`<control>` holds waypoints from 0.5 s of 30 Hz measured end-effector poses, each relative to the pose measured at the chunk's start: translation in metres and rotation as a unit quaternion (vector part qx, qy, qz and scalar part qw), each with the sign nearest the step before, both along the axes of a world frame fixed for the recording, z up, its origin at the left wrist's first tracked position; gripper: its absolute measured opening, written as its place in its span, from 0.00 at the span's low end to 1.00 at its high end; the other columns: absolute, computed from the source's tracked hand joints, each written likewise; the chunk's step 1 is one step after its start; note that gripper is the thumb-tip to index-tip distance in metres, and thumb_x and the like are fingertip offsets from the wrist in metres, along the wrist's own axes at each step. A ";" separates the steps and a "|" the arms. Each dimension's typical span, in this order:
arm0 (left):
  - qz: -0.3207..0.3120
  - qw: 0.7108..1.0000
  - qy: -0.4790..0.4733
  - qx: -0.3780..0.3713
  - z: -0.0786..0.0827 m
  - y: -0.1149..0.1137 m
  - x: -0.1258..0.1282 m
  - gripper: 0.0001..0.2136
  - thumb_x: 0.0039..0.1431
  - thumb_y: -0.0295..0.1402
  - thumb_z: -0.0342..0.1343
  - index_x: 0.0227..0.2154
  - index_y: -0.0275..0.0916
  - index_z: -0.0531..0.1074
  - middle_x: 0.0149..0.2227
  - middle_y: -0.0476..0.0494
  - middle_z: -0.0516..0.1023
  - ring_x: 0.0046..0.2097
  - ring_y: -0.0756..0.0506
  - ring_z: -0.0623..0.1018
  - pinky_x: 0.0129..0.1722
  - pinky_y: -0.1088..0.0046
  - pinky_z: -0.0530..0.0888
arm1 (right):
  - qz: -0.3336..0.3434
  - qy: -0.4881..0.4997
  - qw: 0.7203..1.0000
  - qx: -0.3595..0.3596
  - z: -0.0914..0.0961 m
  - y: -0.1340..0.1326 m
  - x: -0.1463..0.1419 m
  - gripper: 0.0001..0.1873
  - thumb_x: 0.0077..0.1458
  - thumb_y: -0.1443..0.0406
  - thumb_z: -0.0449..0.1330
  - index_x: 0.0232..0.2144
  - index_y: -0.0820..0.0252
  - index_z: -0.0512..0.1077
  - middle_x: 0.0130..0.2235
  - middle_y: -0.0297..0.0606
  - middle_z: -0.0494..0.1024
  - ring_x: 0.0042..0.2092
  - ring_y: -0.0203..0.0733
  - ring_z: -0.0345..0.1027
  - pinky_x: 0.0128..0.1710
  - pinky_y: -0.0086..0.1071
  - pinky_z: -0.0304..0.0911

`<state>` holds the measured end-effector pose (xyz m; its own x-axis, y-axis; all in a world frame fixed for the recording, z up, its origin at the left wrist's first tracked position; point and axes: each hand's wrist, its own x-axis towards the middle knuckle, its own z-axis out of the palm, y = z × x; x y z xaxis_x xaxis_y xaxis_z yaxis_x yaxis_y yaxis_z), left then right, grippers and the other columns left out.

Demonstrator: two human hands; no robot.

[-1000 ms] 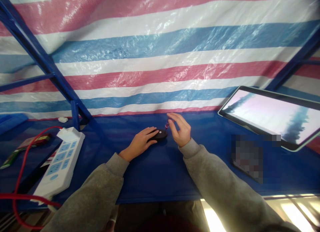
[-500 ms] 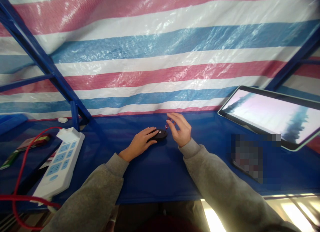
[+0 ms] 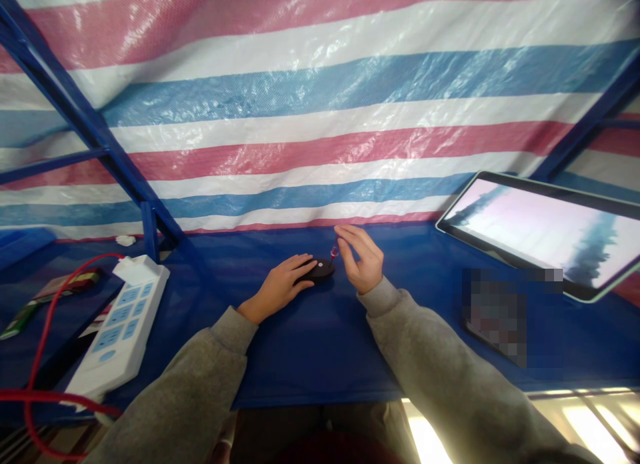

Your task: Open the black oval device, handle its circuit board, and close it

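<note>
A small black oval device [image 3: 321, 269] lies on the blue table cover [image 3: 310, 331] near the back. My left hand [image 3: 280, 284] rests on its left side, fingers pressed on top and holding it down. My right hand [image 3: 361, 257] stands just right of the device and pinches a thin tool with a small red handle [image 3: 333, 251]. The tool's tip points down at the device's right end. Both arms wear grey sleeves.
A white power strip [image 3: 123, 321] with a red cable [image 3: 43, 337] lies at the left. A tablet [image 3: 543, 231] leans at the right, with a blurred flat object [image 3: 495, 317] in front of it. A striped tarp [image 3: 320, 104] and blue frame bars [image 3: 100, 137] close the back.
My right hand's fingers shifted slightly around the red-handled tool. The left hand and the black device stayed put.
</note>
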<state>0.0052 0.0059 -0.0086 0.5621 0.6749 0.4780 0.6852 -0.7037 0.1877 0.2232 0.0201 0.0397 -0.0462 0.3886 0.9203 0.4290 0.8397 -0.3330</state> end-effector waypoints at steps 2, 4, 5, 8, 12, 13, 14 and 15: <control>0.001 1.000 -0.001 -0.001 0.001 -0.001 0.000 0.22 0.63 0.42 0.52 0.59 0.44 0.65 0.60 0.40 0.68 0.60 0.41 0.69 0.61 0.55 0.66 | 0.006 0.004 1.000 0.003 0.000 0.000 0.000 0.14 0.59 0.70 0.55 0.47 0.58 0.74 0.46 0.43 0.78 0.48 0.44 0.72 0.51 0.40 0.70; 0.003 1.000 0.000 0.000 0.001 -0.001 0.000 0.22 0.63 0.42 0.52 0.58 0.44 0.65 0.60 0.40 0.68 0.60 0.41 0.69 0.60 0.56 0.67 | 0.012 0.010 1.000 -0.003 0.000 0.000 -0.001 0.13 0.59 0.69 0.56 0.46 0.58 0.74 0.45 0.43 0.78 0.47 0.43 0.73 0.49 0.39 0.71; 0.003 1.000 0.002 0.000 0.001 -0.001 0.000 0.22 0.63 0.42 0.52 0.58 0.44 0.65 0.60 0.40 0.68 0.60 0.41 0.69 0.60 0.56 0.67 | 0.013 0.011 1.000 -0.007 0.000 0.000 -0.001 0.13 0.59 0.69 0.57 0.46 0.58 0.74 0.45 0.43 0.78 0.46 0.43 0.73 0.48 0.39 0.71; 0.002 1.000 0.005 -0.001 0.000 -0.001 0.000 0.22 0.63 0.42 0.52 0.59 0.44 0.64 0.60 0.41 0.68 0.60 0.41 0.69 0.61 0.56 0.66 | 0.009 0.000 1.000 -0.009 -0.001 0.001 -0.001 0.14 0.60 0.68 0.55 0.47 0.57 0.74 0.46 0.43 0.78 0.48 0.44 0.72 0.51 0.40 0.70; 0.001 1.000 -0.002 0.001 0.000 0.000 0.000 0.22 0.63 0.43 0.52 0.59 0.44 0.65 0.60 0.41 0.68 0.60 0.41 0.69 0.61 0.56 0.66 | 0.004 0.004 1.000 -0.011 -0.001 0.000 -0.002 0.14 0.59 0.68 0.56 0.48 0.58 0.73 0.46 0.43 0.77 0.46 0.43 0.73 0.47 0.38 0.72; 0.001 1.000 -0.003 0.002 0.000 0.000 0.000 0.22 0.63 0.42 0.52 0.58 0.44 0.65 0.60 0.41 0.68 0.60 0.41 0.69 0.61 0.56 0.67 | 0.006 0.008 1.000 -0.012 -0.001 0.000 -0.002 0.14 0.59 0.68 0.57 0.47 0.58 0.73 0.45 0.44 0.77 0.45 0.42 0.73 0.45 0.37 0.73; 0.002 1.000 -0.004 0.003 0.000 0.000 0.000 0.22 0.63 0.42 0.52 0.58 0.44 0.65 0.60 0.41 0.68 0.60 0.41 0.69 0.60 0.56 0.67 | 0.008 0.010 1.000 -0.012 -0.001 0.000 -0.002 0.14 0.58 0.69 0.57 0.47 0.58 0.73 0.45 0.44 0.77 0.44 0.42 0.73 0.45 0.36 0.73; 0.002 1.000 -0.004 0.004 0.000 0.000 0.000 0.22 0.63 0.42 0.52 0.58 0.44 0.65 0.60 0.41 0.68 0.60 0.41 0.69 0.60 0.56 0.67 | 0.010 0.008 1.000 -0.010 0.000 0.000 -0.002 0.14 0.58 0.69 0.57 0.47 0.59 0.74 0.45 0.44 0.77 0.45 0.42 0.73 0.45 0.37 0.72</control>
